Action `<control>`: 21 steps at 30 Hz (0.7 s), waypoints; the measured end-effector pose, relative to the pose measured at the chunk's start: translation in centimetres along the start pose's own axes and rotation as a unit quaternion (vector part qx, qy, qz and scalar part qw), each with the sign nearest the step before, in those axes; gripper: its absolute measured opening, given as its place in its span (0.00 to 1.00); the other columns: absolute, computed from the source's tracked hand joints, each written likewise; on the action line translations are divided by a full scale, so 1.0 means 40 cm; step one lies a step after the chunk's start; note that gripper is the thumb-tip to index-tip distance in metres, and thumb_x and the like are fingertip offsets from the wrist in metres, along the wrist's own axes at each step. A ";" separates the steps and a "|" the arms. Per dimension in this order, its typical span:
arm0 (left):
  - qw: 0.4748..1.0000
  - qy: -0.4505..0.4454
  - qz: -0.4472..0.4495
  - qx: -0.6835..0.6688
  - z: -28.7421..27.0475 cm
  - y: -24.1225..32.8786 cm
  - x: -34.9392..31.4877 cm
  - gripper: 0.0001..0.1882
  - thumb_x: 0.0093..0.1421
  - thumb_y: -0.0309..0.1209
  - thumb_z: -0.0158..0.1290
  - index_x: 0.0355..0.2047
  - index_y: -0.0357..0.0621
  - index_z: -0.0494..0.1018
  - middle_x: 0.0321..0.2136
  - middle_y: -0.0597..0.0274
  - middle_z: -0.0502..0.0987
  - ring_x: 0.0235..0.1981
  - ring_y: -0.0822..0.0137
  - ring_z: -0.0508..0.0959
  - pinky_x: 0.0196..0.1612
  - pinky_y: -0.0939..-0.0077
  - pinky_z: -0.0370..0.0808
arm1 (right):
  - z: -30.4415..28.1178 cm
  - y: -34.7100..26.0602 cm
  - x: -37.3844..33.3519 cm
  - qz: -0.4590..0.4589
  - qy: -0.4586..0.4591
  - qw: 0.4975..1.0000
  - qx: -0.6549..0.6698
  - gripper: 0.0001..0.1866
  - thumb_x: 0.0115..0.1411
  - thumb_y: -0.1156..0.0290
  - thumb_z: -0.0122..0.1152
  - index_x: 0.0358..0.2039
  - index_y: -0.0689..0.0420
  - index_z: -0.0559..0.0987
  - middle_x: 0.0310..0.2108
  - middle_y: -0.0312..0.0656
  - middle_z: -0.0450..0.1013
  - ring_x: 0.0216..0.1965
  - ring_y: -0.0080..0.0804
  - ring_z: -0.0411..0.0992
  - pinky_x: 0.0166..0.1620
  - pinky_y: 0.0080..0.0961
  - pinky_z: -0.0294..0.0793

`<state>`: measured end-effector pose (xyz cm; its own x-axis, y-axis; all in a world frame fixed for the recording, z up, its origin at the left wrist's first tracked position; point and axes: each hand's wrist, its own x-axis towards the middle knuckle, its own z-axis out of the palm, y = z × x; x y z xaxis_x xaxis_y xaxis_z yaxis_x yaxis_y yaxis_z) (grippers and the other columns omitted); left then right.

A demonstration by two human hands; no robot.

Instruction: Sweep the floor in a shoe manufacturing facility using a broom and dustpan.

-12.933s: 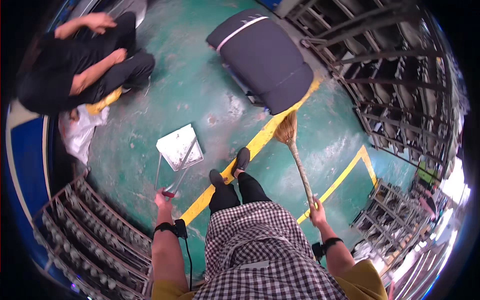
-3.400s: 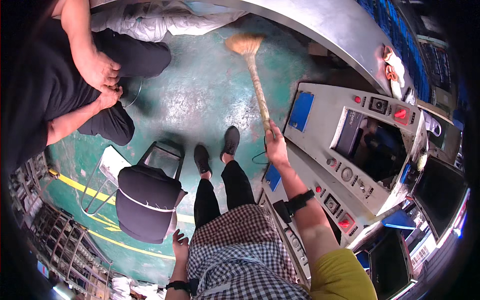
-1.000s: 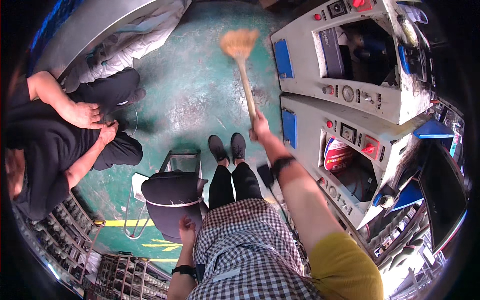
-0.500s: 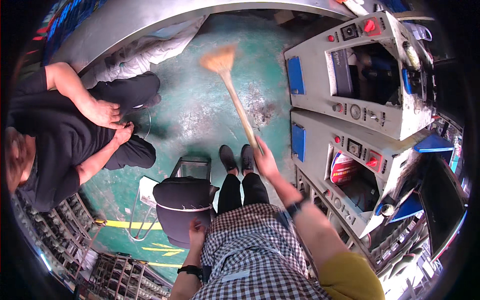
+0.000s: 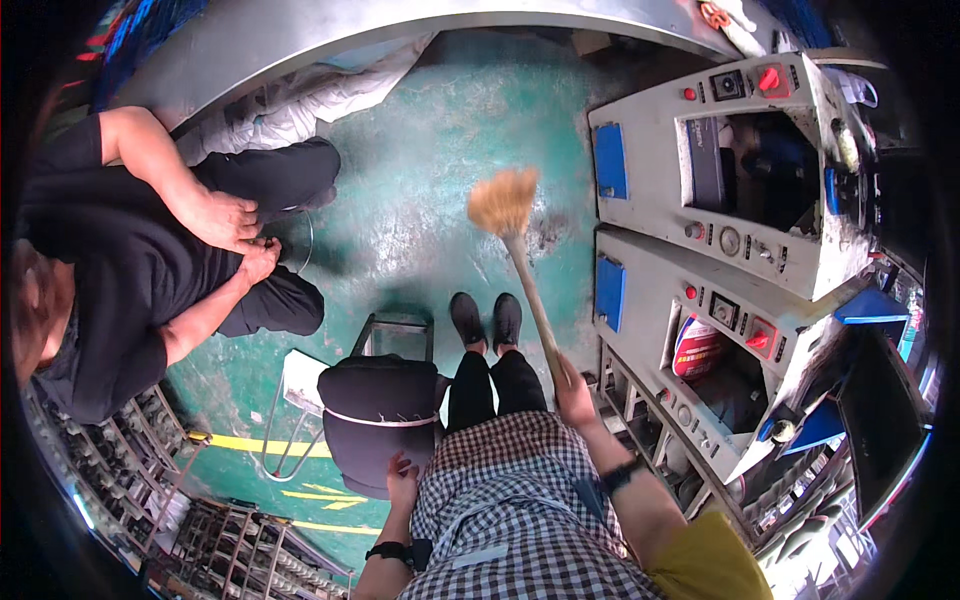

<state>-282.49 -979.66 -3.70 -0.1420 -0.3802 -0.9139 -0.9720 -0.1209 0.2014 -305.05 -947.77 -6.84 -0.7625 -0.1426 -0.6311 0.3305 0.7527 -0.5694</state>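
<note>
A straw broom [image 5: 527, 275] with a long pale handle is in my right hand [image 5: 575, 398], whose fingers wrap round the end of that handle. Its fan-shaped bristle head [image 5: 503, 200] points away from me over the green floor [image 5: 410, 190], in front of my shoes. I cannot tell whether the bristles touch the floor. My left hand [image 5: 402, 480] hangs low by the checked apron [image 5: 515, 480], fingers loosely bent and a little apart, with nothing in them. Beside it is a black cushioned seat [image 5: 380, 415] with a pale cord tied across it.
Two grey machine cabinets [image 5: 655, 205] with red knobs and blue plates stand on the right. A co-worker in dark clothes [image 5: 130, 260] sits on the left, hands together. White sheeting [image 5: 300, 110] lies under the metal bench [image 5: 400, 25]. Racks [image 5: 240, 550] fill the lower left.
My right hand has drawn the broom back toward me and to the right, bringing the bristle head nearer my feet. My left hand stays low, and the whole view has shifted slightly.
</note>
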 end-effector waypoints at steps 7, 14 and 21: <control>0.998 0.002 0.061 0.011 -0.005 -0.009 0.032 0.27 0.48 0.23 0.51 0.51 0.42 0.62 0.40 0.50 0.71 0.38 0.61 0.73 0.39 0.71 0.71 | -0.052 -0.217 0.134 0.031 0.032 0.985 0.168 0.22 0.62 0.71 0.41 0.57 0.58 0.59 0.52 0.50 0.63 0.56 0.31 0.59 0.56 0.24 0.57; 0.999 0.013 0.032 -0.020 -0.008 0.028 0.057 0.26 0.48 0.23 0.51 0.50 0.44 0.62 0.39 0.51 0.71 0.35 0.65 0.73 0.33 0.74 0.72 | -0.147 -0.354 0.929 0.090 0.090 0.991 0.029 0.22 0.59 0.63 0.43 0.56 0.45 0.63 0.24 0.42 0.70 0.14 0.29 0.66 0.23 0.27 0.69; 0.999 0.039 -0.005 -0.016 -0.002 -0.077 0.040 0.27 0.48 0.25 0.52 0.51 0.44 0.61 0.41 0.49 0.71 0.37 0.61 0.74 0.35 0.71 0.72 | 0.015 0.025 0.484 0.128 0.107 0.961 0.222 0.22 0.61 0.65 0.41 0.57 0.43 0.61 0.18 0.37 0.63 0.10 0.23 0.55 0.13 0.24 0.60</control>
<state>-279.69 -979.96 -5.76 -0.1169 -0.4486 -0.8861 -0.9664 -0.1542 0.2056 -319.14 -950.18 -19.93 -0.7061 0.1806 -0.6847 0.6903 0.3911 -0.6087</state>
